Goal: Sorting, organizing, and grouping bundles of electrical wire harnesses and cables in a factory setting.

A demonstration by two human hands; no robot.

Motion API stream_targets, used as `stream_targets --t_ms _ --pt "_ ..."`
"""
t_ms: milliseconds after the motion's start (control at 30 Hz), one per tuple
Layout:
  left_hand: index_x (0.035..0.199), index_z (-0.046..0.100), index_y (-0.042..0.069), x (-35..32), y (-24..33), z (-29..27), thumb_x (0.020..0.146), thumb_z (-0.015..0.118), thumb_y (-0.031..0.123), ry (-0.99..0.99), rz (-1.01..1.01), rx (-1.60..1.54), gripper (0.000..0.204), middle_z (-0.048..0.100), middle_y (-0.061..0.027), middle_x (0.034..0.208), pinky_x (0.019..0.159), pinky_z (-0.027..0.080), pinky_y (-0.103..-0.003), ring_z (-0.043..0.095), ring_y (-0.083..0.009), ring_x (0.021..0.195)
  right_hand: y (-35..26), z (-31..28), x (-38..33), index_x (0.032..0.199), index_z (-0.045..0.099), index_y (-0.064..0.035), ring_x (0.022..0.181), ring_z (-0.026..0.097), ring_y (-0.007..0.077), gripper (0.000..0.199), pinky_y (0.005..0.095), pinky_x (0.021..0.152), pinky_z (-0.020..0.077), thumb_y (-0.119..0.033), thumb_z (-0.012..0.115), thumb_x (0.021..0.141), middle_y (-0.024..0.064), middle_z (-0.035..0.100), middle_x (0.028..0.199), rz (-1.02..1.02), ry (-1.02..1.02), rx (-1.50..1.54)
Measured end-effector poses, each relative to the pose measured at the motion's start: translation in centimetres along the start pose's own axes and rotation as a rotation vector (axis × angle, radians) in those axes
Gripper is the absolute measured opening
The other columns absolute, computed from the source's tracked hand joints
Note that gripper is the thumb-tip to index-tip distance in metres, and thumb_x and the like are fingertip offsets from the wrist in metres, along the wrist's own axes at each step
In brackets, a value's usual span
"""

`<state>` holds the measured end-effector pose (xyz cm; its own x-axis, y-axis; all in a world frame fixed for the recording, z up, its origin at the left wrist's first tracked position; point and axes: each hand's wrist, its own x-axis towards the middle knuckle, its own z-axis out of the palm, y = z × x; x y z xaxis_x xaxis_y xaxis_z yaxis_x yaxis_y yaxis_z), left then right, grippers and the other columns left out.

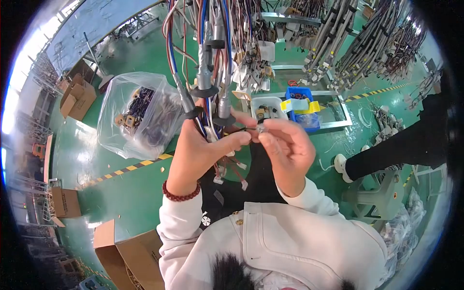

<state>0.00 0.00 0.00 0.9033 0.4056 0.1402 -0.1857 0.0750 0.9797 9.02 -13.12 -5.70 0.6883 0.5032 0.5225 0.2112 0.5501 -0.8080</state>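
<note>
A hanging wire harness, with red, blue and white wires, grey sleeves and black rubber grommets, comes down in front of me. My left hand is closed around its lower wires, just below the grommets, with the thumb stretched toward the right. Thumb and fingertips of my right hand pinch a small pale connector at the end of a dark wire. Both hands' fingertips are close together. White plugs on short wires dangle beneath my left hand. Its fingers are partly hidden by the wires.
Behind the hands stand a white tray of small parts and a blue bin. A clear plastic bag of harnesses lies left. More cable bundles hang on a rack. Another person's dark leg and a green stool are right.
</note>
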Motion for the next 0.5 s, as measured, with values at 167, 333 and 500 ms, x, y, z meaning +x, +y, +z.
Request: stream_targets --t_ms 167,333,500 --pt "0.084 0.061 -0.005 -0.3 0.3 0.3 0.074 0.068 -0.003 0.165 0.056 0.205 0.013 0.068 -0.0089 0.080 0.062 0.050 -0.023 0.063 -0.0112 0.071 0.0 0.0 0.2 0.101 0.059 0.0043 0.083 0.063 0.0143 0.023 0.0217 0.070 0.0479 0.001 0.064 0.080 0.0139 0.064 0.095 -0.081 -0.010 -0.192" --pt "0.083 0.061 -0.005 -0.3 -0.1 0.5 0.075 0.068 -0.002 0.226 0.141 0.191 0.011 0.067 -0.0077 0.078 0.061 0.050 -0.021 0.062 -0.0096 0.069 -0.5 0.3 0.6 0.101 0.061 0.0030 0.079 0.063 0.0154 0.023 0.0213 0.067 0.0475 0.004 0.065 0.078 0.0136 0.066 0.093 -0.122 0.002 -0.272" --pt "0.082 0.061 -0.004 -0.4 -0.5 0.4 0.074 0.070 0.001 0.273 0.134 0.185 0.013 0.067 -0.0060 0.076 0.061 0.049 -0.021 0.061 -0.0092 0.067 -1.0 -0.1 1.4 0.100 0.063 0.0030 0.077 0.064 0.0175 0.023 0.0227 0.066 0.0489 0.006 0.065 0.076 0.0138 0.066 0.094 -0.172 -0.089 -0.366"
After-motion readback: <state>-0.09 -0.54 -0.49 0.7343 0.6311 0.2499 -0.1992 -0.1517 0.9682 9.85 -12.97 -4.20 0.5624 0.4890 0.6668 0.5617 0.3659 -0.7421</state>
